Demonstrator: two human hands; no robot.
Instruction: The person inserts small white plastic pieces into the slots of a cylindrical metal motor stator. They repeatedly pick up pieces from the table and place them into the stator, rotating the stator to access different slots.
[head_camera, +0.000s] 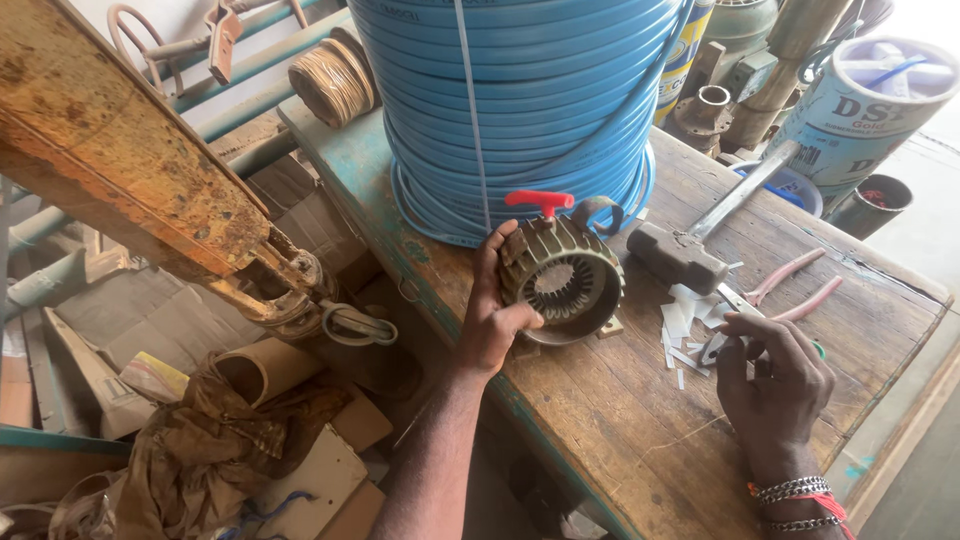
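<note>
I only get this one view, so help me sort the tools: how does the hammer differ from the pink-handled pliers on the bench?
The hammer has a dark blocky head and a straight metal handle; the pliers have two slim pink handles. The hammer lies beside the finned motor housing held by the left hand; the pliers lie past the right hand, which rests on white paper strips. Both lie flat on the wooden bench.

Blue hose coil (520, 100), red handle (540, 200), grey ribbed motor housing (560, 275), pink-handled pliers (795, 285), white paper strips (685, 325).
</note>
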